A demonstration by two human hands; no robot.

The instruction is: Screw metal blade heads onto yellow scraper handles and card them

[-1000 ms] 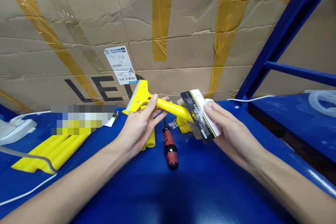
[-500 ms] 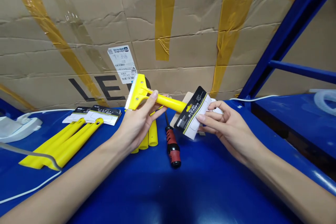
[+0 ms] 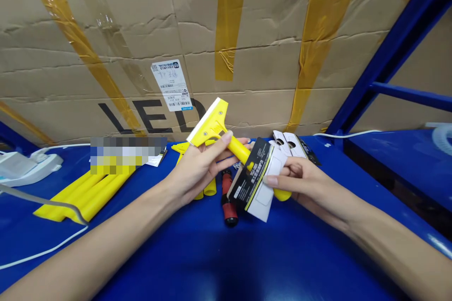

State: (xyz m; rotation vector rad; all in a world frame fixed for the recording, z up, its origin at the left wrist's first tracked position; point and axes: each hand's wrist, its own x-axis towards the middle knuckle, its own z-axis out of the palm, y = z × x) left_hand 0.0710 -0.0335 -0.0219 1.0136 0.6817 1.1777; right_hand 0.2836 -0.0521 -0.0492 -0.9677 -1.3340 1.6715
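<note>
My left hand [image 3: 197,169] grips a yellow scraper [image 3: 213,124] by its neck, with the blade head up and to the left. On the scraper's handle sits a black and white cardboard header card [image 3: 259,178], pinched between the thumb and fingers of my right hand [image 3: 303,181]. The handle's rounded end shows below the card. Under the hands lies a red and black screwdriver [image 3: 229,202], its shaft hidden. Other yellow scrapers [image 3: 209,187] lie behind my left hand, partly covered.
Several yellow handles [image 3: 95,190] with cards lie at left, partly blurred out. More cards [image 3: 293,143] rest at the back right. A white power strip [image 3: 31,171] and cables are on the blue table [image 3: 282,258]. A taped cardboard box [image 3: 268,56] stands behind; a blue frame [image 3: 381,56] rises at right.
The scraper has shifted right and tilted more steeply. The card now sits flatter across the handle, whose end has come into view beyond it. Cards behind my right hand are now more visible.
</note>
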